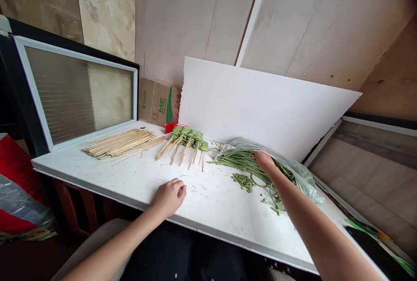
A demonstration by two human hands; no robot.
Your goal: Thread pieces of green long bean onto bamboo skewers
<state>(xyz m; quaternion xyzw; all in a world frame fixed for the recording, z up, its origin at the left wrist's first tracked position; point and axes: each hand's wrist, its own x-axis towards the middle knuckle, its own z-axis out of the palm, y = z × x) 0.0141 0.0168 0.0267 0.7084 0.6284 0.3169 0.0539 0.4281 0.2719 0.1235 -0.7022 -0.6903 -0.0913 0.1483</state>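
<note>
My left hand point(168, 197) rests on the near part of the white table, its fingers curled into a loose fist with nothing showing in it. Stretched out to the right, my right hand point(263, 160) closes on the long green beans point(239, 158), which lie partly inside a clear plastic bag point(302, 176); its fingertips are partly hidden. In front of the bag is a small pile of short cut bean pieces point(243, 181). Loose bean ends point(275, 203) lie nearer to me. Skewers threaded with bean pieces point(187, 135) are stacked at the table's back middle.
Bare wooden skewers point(122, 143) lie in a heap on the left of the table point(140, 185). A cardboard box point(158, 103) and a white board point(250, 103) stand along the back. Framed glass panels point(81, 94) flank the left side; a dark flat object point(368, 246) lies at right.
</note>
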